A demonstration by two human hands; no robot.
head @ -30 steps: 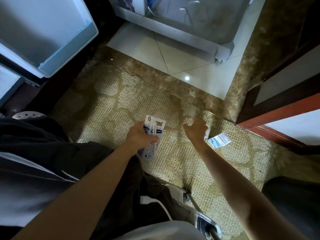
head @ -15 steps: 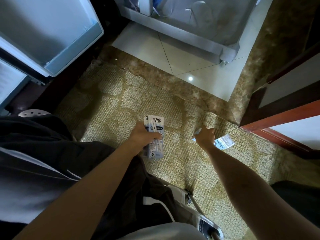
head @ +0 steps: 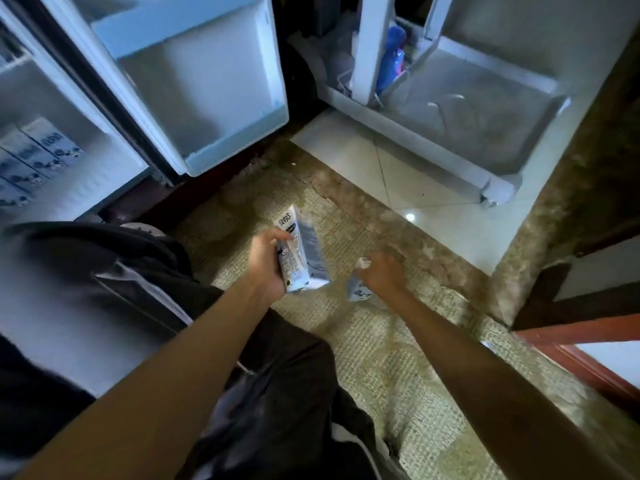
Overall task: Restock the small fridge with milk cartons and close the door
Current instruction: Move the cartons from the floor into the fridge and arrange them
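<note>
Two cartons in hand over the rug (head: 381, 358): left hand (head: 266, 268) wraps a milk carton (head: 303, 258), long axis running 11-to-5 o'clock, top end toward the fridge. Right hand (head: 382, 277) is curled around a smaller carton (head: 356, 289), mostly hidden by the fist. Fridge interior (head: 52, 98) sits at 10 o'clock from both grips, door (head: 194, 81) open, cartons already stacked inside (head: 31, 157). Left hand is nearer, so it likely loads first.

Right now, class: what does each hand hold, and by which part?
The left hand grips a milk carton around its lower side. The right hand grips a second carton by its upper end.
</note>
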